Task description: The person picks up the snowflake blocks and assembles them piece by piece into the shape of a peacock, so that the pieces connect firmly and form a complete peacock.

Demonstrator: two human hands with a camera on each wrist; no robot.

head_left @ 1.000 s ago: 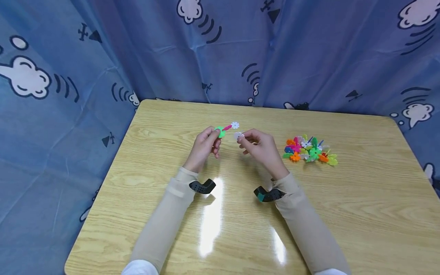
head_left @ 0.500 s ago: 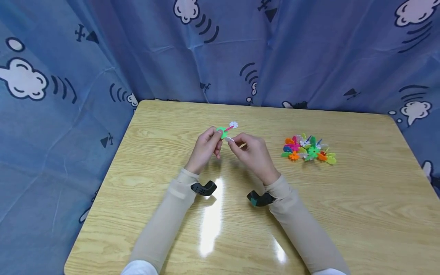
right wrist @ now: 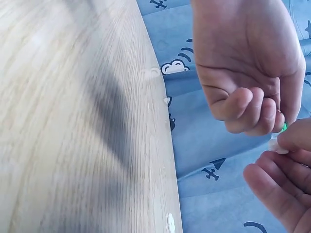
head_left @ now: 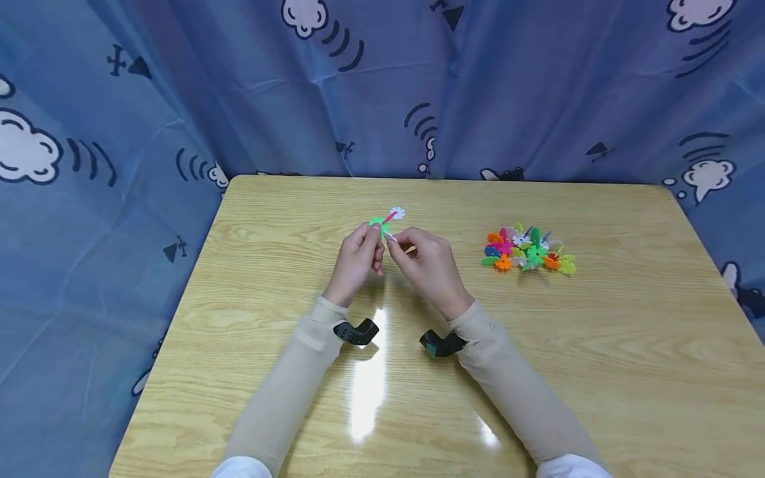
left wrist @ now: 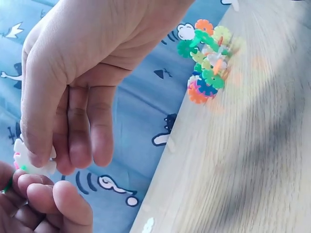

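Over the table, my left hand (head_left: 352,262) pinches a green flower-shaped interlocking disc (head_left: 376,220) between thumb and fingers. A pink disc (head_left: 388,218), seen edge-on, sticks out from the green one and carries a white disc (head_left: 397,213) at its far end. My right hand (head_left: 427,267) pinches another white disc (head_left: 390,237) against the near right edge of the green one. In the left wrist view, the right thumb covers part of this white disc (left wrist: 41,168). Fingers mostly hide the joint in the right wrist view, where only a sliver of green (right wrist: 284,127) shows.
To the right on the wooden table (head_left: 269,279) lies a heap of interlocking discs (head_left: 536,255) in several colours. A blue patterned curtain (head_left: 370,86) hangs behind the table's far edge and along its left side. Each wrist wears a black camera band (head_left: 356,332).
My right hand has moved left, bringing its white disc from apart to the green disc's edge. The left hand keeps its grip on the joined discs. The head view has shifted slightly.
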